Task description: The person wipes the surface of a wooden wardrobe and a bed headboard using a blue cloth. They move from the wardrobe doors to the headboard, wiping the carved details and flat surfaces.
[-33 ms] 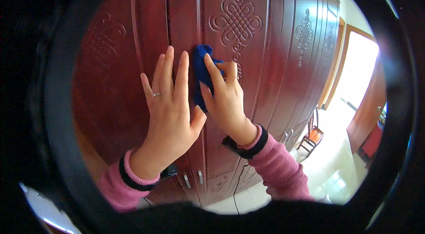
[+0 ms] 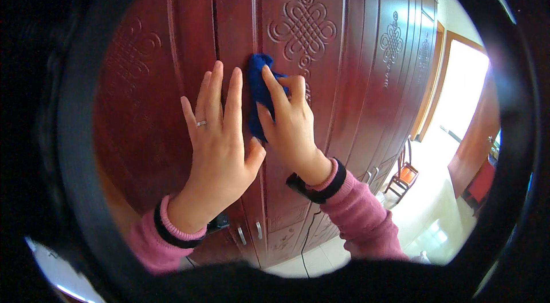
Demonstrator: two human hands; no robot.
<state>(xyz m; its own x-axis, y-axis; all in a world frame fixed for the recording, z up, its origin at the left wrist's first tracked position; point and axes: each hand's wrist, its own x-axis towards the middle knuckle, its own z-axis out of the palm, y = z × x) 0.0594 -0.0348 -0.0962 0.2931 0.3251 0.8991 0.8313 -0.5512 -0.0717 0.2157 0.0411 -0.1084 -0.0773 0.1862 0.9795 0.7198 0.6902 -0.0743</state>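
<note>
A dark red wooden wardrobe (image 2: 235, 22) with carved knot patterns fills most of the view. Flat against its door lies my left hand (image 2: 217, 137), fingers spread and a ring on one of them. My right hand (image 2: 292, 125) grips a bunched blue cloth (image 2: 260, 94) and presses it to the door beside a raised vertical moulding. The tip of my left thumb is close to the cloth's lower end; whether they touch I cannot tell. Part of the cloth is hidden under my right fingers.
Metal handles (image 2: 259, 230) sit low on the wardrobe doors. A thin black cable (image 2: 308, 240) hangs down in front of the lower part. At the right, a wooden chair (image 2: 404, 176) stands on the pale floor near a bright doorway (image 2: 461, 88) with an open brown door (image 2: 472, 148).
My right hand and the blue cloth have shifted very slightly up and to the left. The left hand has hardly moved.
</note>
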